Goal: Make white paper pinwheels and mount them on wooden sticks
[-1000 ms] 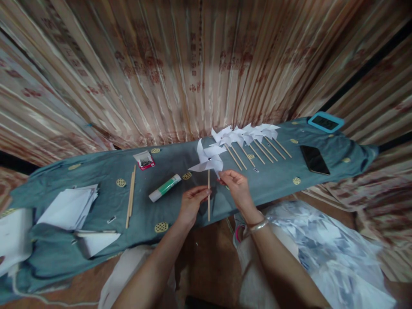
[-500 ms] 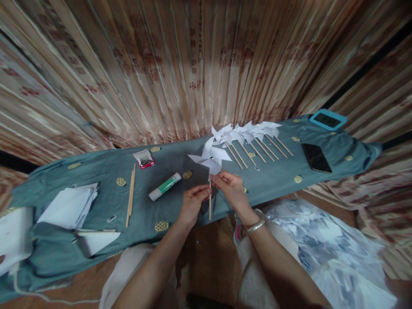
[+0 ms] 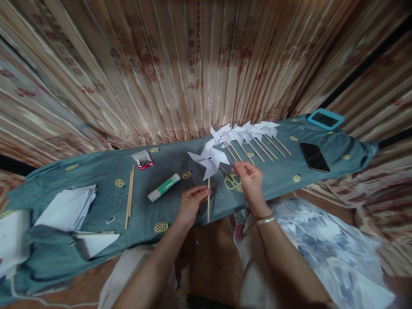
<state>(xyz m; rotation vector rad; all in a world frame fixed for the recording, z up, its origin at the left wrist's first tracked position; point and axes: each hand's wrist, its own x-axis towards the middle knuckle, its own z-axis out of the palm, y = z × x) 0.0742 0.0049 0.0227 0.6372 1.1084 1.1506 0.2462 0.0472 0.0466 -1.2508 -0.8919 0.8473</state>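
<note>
A white paper pinwheel (image 3: pixel 209 159) with a dark round pin at its centre stands over the middle of the table. My left hand (image 3: pixel 193 201) pinches its wooden stick (image 3: pixel 209 206) below the blades. To the right, my right hand (image 3: pixel 251 178) is apart from the pinwheel, its fingers curled together with nothing visible in them. Scissors with green handles (image 3: pixel 230 182) lie just left of that hand, partly covered by it. Several finished-looking pinwheels (image 3: pixel 222 136) lie in an overlapping row behind, sticks pointing toward me.
A glue stick (image 3: pixel 164 187), a small red box of metal pins (image 3: pixel 143 162) and loose wooden sticks (image 3: pixel 130 197) lie left. Paper sheets (image 3: pixel 66 208) are stacked farther left, near a white device (image 3: pixel 14 238). A phone (image 3: pixel 314 157) and a blue-framed device (image 3: pixel 325 119) lie right.
My right hand has let go of the pinwheel and moved right and slightly up, uncovering the green-handled scissors. My left hand keeps its pinch on the stick.
</note>
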